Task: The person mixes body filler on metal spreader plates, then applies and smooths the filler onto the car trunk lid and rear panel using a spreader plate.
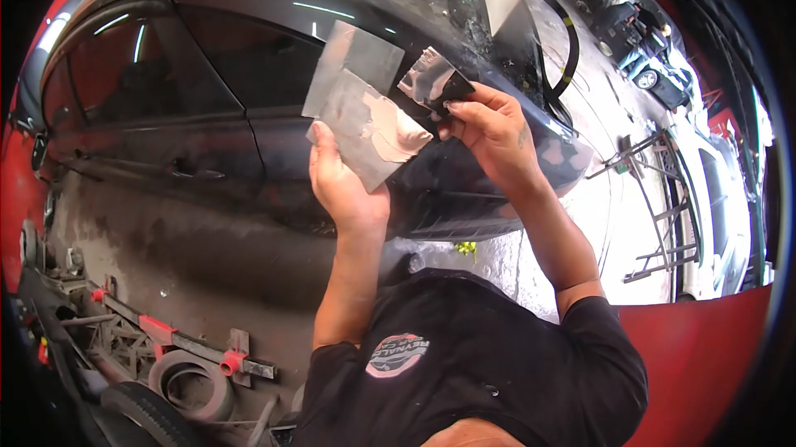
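- Paste [391, 129], pale pink, lies in a thick smear on the lower flat plate [342, 128], right beside the fingers of both hands.
- Left hand [344, 177], at about half past seven from the paste: thumb along the plate's edge, palm beneath; the fingers seem clamped on it, though most are hidden behind.
- Right hand [491, 125], at three o'clock: thumb and fingers pinched together on a dark scraper [449, 86], which sits at two o'clock and carries streaks of the same paste. No gap shows in that pinch.
- Upper plate [373, 57], at eleven o'clock, overlaps the lower one; whether the two are joined, I cannot tell.
- Step in hand, as I judge it: working the paste between scraper and plate.
- The next move calls for a steady plate and the scraper's edge laid flat to gather paste without spilling it.
- Beyond the hands, a dark car [207, 140] stretches from nine round to three o'clock, with pale patches [562, 153] at its three o'clock end.
- Far out at seven o'clock, a tyre [220, 389] lies on the floor.
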Motion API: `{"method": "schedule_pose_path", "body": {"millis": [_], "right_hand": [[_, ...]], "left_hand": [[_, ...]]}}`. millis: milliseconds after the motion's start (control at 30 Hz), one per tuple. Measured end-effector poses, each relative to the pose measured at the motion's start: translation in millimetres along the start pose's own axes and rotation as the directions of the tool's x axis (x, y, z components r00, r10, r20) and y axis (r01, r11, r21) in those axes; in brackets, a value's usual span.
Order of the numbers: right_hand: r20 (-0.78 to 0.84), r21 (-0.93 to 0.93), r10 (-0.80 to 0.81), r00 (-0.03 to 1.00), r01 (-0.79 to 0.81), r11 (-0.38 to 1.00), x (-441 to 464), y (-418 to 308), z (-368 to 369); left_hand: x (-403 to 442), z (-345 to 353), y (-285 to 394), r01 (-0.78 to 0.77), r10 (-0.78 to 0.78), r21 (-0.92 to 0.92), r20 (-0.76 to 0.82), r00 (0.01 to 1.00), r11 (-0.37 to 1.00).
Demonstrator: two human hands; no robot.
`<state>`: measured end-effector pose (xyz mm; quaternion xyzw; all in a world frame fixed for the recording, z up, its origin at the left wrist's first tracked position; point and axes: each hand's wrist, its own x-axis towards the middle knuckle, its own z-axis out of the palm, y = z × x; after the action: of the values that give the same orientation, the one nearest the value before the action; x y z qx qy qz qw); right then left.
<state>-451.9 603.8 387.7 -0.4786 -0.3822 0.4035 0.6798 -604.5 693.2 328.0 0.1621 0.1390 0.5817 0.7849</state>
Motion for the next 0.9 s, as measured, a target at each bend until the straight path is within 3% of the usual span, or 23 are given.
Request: {"method": "schedule_pose_path", "body": {"millis": [133, 333, 467, 667, 900], "right_hand": [[-0.09, -0.229, -0.1, 0.991, 0.077, 0.97, -12.2, 14.6, 3.2], [-0.065, -0.51, -0.246, 0.967, 0.18, 0.841, -31.0, 7.0, 22.0], [0.116, -0.728, -0.357, 0.927, 0.324, 0.604, -39.7, 1.1, 33.9], [0.288, -0.831, -0.272, 0.918, 0.381, 0.406, -42.4, -12.5, 37.5], [0.348, -0.863, -0.137, 0.928, 0.374, 0.341, -44.9, -9.8, 28.7]], "left_hand": [[-1.5, -7.4, 1.1, 0.009, -0.009, 0.01, 0.035, 0.999, 1.0], [-6.8, -4.7, 2.4, -0.046, 0.047, 0.083, -0.014, 0.999, 0.996], [-11.7, -0.4, 5.7, -0.099, 0.097, 0.098, 0.029, 0.995, 0.99], [-8.3, -6.2, 12.8, -0.063, 0.053, 0.127, 0.083, 0.995, 0.99], [-0.8, -10.0, 17.9, -0.04, 0.035, 0.097, 0.055, 0.998, 0.995]]}}
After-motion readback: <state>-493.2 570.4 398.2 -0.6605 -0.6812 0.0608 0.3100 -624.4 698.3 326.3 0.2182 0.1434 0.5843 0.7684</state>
